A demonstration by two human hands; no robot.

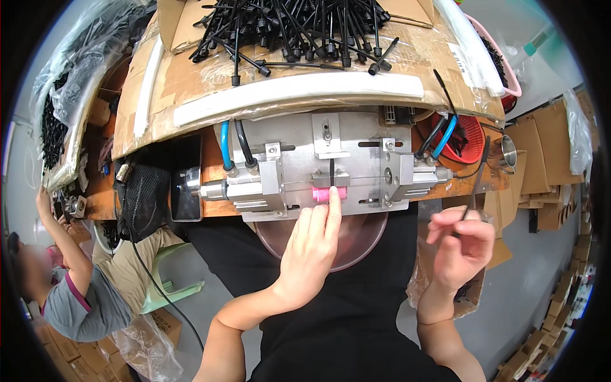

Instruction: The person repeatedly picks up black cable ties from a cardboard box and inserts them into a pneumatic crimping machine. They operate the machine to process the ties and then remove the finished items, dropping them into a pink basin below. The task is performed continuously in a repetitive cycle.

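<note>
Resting its index fingertip at the pink block (319, 195), front middle of the metal fixture (359, 130), the left hand (307, 253) has its visible fingers extended close together; a short black strip (332, 172) lies just ahead; the right hand (464, 249) pinches a long black strip (478, 176) between narrowed fingers, right of the fixture

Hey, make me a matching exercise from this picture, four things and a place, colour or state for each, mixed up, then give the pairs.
Things:
1. Left hand
2. Right hand
3. Black parts
4. Basket beside the metal cup

Descriptions:
A. Red
B. Index fingertip on the pink block
C. Heaped on cardboard
D. Holding a thin black rod

Pairs: 1-B, 2-D, 3-C, 4-A
</note>
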